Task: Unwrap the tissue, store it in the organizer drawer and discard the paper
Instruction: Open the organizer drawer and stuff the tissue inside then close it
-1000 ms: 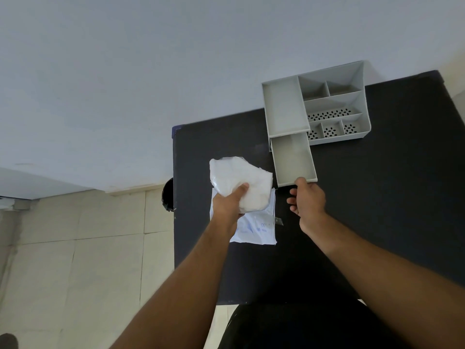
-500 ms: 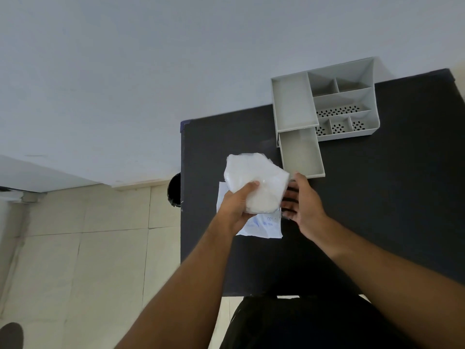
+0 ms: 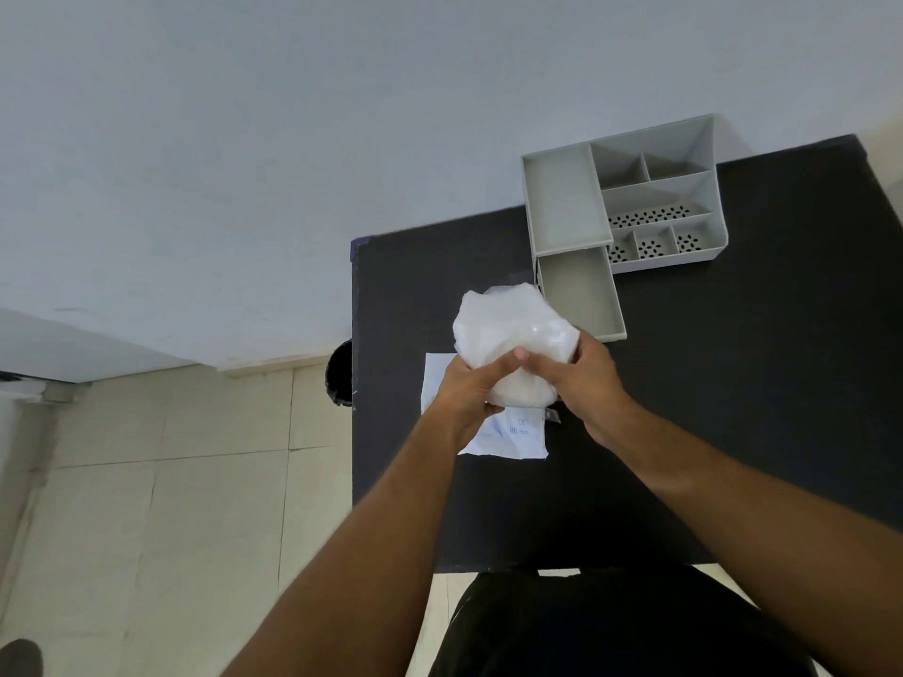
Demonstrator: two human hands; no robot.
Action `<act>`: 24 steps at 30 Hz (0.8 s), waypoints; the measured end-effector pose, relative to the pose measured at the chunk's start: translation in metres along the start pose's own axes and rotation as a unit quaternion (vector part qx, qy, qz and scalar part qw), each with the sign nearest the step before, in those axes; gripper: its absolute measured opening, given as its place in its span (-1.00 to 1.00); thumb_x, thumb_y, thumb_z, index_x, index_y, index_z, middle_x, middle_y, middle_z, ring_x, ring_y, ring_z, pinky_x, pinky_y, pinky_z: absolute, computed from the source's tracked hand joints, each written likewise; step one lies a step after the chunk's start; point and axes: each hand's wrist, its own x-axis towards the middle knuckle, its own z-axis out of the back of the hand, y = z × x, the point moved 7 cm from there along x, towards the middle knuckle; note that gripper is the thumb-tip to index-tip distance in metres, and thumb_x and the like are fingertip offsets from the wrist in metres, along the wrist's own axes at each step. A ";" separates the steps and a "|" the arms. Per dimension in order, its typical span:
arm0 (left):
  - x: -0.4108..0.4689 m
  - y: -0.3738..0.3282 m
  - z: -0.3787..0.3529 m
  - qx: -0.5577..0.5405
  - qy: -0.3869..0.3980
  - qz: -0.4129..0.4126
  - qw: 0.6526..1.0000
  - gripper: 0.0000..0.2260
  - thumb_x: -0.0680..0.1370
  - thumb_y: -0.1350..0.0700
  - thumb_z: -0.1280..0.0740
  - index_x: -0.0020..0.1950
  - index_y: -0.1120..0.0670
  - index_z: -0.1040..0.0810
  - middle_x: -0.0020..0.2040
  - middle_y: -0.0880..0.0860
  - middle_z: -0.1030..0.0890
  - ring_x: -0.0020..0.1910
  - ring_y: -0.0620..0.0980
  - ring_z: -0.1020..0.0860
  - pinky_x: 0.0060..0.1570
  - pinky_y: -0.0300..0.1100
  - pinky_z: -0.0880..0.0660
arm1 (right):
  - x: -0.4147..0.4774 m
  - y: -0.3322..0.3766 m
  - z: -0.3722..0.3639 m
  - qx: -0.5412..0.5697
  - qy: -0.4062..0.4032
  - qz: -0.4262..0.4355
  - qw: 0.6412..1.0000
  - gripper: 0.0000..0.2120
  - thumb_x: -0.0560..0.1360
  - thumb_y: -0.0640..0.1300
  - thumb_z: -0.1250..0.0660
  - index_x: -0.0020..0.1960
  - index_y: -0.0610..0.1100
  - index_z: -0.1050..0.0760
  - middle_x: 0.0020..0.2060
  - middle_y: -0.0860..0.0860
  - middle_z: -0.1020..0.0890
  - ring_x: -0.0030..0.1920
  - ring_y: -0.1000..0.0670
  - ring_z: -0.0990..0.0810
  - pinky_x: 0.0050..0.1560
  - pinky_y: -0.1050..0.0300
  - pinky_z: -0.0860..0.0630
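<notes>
A white bundle of tissue [image 3: 508, 329] is held above the black table [image 3: 733, 383], between both hands. My left hand [image 3: 471, 388] grips its lower left side and my right hand [image 3: 584, 376] grips its lower right side, thumbs almost touching. Flat on the table under my hands lies the white wrapper paper [image 3: 508, 437] with blue print. The grey organizer [image 3: 655, 188] stands at the table's far edge, and its drawer [image 3: 581, 290] is pulled out toward me, with nothing in it, just right of the tissue.
A round black bin [image 3: 340, 378] stands on the tiled floor beside the table's left edge. A white wall rises behind the table. A small dark object [image 3: 552, 415] lies by the paper's right edge.
My right hand left the drawer front and moved left onto the tissue. The tissue, held by the left hand alone before, is now gripped by both hands.
</notes>
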 end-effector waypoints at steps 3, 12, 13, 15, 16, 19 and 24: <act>0.001 -0.008 0.005 -0.013 -0.049 -0.023 0.998 -0.42 0.38 0.01 -0.64 0.34 0.07 -0.55 0.17 0.09 -0.71 0.14 0.12 -0.69 0.15 0.19 -0.61 | 0.003 0.002 -0.001 0.019 0.019 -0.008 1.000 -0.70 0.43 -0.05 -0.56 0.12 0.02 -0.57 -0.01 0.05 -0.72 -0.03 0.01 -0.73 -0.22 0.06 -0.68; 0.014 -0.025 -0.009 0.096 -0.027 -0.068 0.993 -0.40 0.30 -0.07 -0.67 0.28 -0.07 -0.56 0.10 -0.09 -0.72 0.07 -0.08 -0.70 -0.02 -0.07 -0.67 | 0.019 0.016 0.021 0.085 0.079 -0.056 0.992 -0.67 0.50 -0.13 -0.48 0.22 0.12 -0.57 0.12 -0.01 -0.70 0.09 -0.09 -0.70 -0.13 -0.06 -0.67; 0.016 -0.026 -0.013 0.107 -0.015 -0.063 0.992 -0.41 0.29 -0.08 -0.68 0.26 -0.08 -0.57 0.09 -0.10 -0.72 0.06 -0.09 -0.70 -0.04 -0.10 -0.67 | 0.021 0.017 0.024 0.081 0.082 -0.056 0.992 -0.62 0.50 -0.14 -0.48 0.26 0.12 -0.56 0.14 -0.01 -0.69 0.11 -0.10 -0.68 -0.10 -0.07 -0.67; 0.018 -0.030 -0.018 0.112 -0.015 -0.059 0.992 -0.46 0.29 -0.08 -0.67 0.20 -0.12 -0.58 0.04 -0.15 -0.73 0.01 -0.14 -0.70 -0.14 -0.20 -0.65 | 0.024 0.021 0.030 0.078 0.083 -0.049 0.992 -0.56 0.49 -0.20 -0.48 0.31 0.08 -0.54 0.17 -0.04 -0.67 0.14 -0.13 -0.67 -0.02 -0.13 -0.67; 0.019 -0.033 -0.020 0.112 -0.025 -0.059 0.992 -0.49 0.29 -0.09 -0.66 0.18 -0.13 -0.58 0.01 -0.17 -0.73 -0.01 -0.15 -0.70 -0.17 -0.23 -0.64 | 0.025 0.022 0.033 0.078 0.080 -0.043 0.993 -0.54 0.49 -0.24 -0.48 0.33 0.06 -0.53 0.18 -0.06 -0.67 0.15 -0.14 -0.67 0.03 -0.17 -0.66; 0.024 -0.039 -0.025 0.116 -0.064 -0.072 0.989 -0.52 0.32 -0.09 -0.65 0.16 -0.13 -0.56 0.00 -0.11 -0.73 -0.02 -0.11 -0.70 -0.21 -0.25 -0.63 | 0.028 0.029 0.040 0.068 0.059 -0.011 0.996 -0.53 0.49 -0.30 -0.46 0.32 0.04 -0.53 0.17 -0.06 -0.66 0.15 -0.13 -0.66 0.01 -0.13 -0.67; 0.029 -0.048 -0.044 0.137 -0.108 -0.122 0.977 -0.49 0.39 -0.02 -0.62 0.26 -0.13 -0.48 0.10 -0.12 -0.64 0.03 -0.13 -0.64 -0.26 -0.34 -0.60 | 0.033 0.042 0.055 -0.002 -0.021 0.077 0.997 -0.45 0.49 -0.37 -0.42 0.34 0.12 -0.50 0.16 0.10 -0.61 0.13 0.05 -0.62 -0.03 0.12 -0.65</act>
